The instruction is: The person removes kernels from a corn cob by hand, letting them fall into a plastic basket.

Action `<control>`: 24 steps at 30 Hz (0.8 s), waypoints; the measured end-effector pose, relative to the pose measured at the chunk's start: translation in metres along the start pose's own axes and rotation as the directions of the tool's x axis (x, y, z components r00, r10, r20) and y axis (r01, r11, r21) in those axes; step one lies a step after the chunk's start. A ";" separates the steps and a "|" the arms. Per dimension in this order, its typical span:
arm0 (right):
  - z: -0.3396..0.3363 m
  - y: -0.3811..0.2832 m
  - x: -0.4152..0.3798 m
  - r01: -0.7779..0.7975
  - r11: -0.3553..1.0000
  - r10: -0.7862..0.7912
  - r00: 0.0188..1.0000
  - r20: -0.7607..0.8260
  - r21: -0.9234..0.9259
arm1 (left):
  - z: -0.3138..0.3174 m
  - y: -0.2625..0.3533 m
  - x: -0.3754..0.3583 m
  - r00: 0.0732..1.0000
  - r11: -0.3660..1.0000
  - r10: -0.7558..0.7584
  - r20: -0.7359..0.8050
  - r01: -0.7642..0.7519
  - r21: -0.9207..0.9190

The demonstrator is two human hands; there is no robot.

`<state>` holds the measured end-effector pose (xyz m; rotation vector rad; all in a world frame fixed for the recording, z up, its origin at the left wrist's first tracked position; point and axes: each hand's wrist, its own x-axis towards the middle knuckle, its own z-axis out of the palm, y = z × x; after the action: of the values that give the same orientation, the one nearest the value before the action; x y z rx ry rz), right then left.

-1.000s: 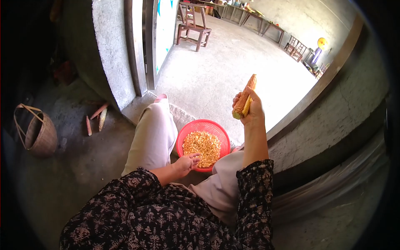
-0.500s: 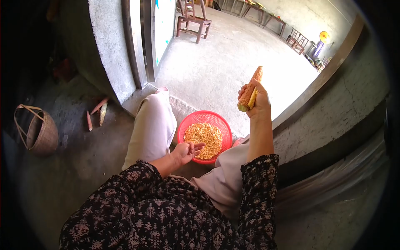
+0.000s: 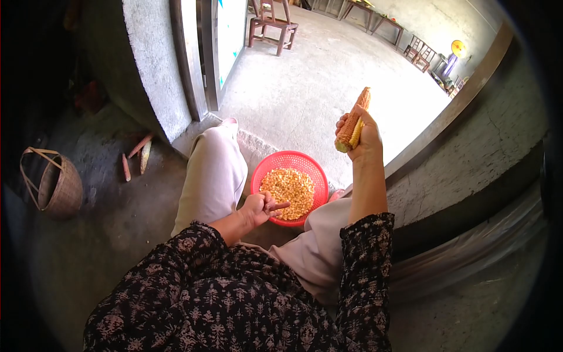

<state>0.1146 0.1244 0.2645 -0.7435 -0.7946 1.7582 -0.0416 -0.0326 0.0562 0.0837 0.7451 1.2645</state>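
Between the person's pale-trousered legs [image 3: 214,170] sits a round red plastic basket [image 3: 322,179] with a perforated wall, its bottom covered by a heap of loose yellow and orange kernels [image 3: 295,186]. Above and to the right of this basket, well clear of its rim, the right hand [image 3: 368,139] is clamped around a corn cob [image 3: 353,125], which tilts with its narrow tip pointing up and away and its pale, greenish butt end toward the person. One side of the cob looks bare and reddish-brown, while yellow kernels show along the edge next to the palm. Over the near left rim of the basket hangs the left hand [image 3: 258,209], some fingers curled in and one stretched out across the kernels; whether it has anything in its palm, or touches the heap, I cannot tell. Both arms wear dark sleeves [image 3: 368,258] with a light floral print. Off to the left, on the dim floor, a wicker basket [image 3: 64,190] with a tall handle leans to one side, and near it two reddish cobs [image 3: 126,168] lie close to a paler cob [image 3: 145,156]. Beyond the doorway, a wooden chair [image 3: 274,29] stands on the bright concrete floor [image 3: 316,76], with a desk [image 3: 388,28] by the far wall.
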 end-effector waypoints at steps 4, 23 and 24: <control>0.001 0.000 -0.001 0.007 1.000 -0.007 1.000 -0.018 0.012 | 0.000 0.000 -0.001 1.000 1.000 -0.007 -0.018 0.007 -0.002; -0.002 0.000 -0.002 -0.017 1.000 0.018 0.999 -0.040 0.011 | 0.001 0.001 -0.002 0.999 0.997 -0.033 0.009 0.034 -0.075; -0.003 0.001 -0.001 -0.026 0.999 0.026 0.999 -0.025 0.021 | 0.002 0.001 -0.002 0.999 0.997 -0.033 -0.007 0.032 -0.076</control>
<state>0.1167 0.1235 0.2625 -0.7637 -0.7513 1.7745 -0.0417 -0.0339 0.0591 0.0043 0.7024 1.2615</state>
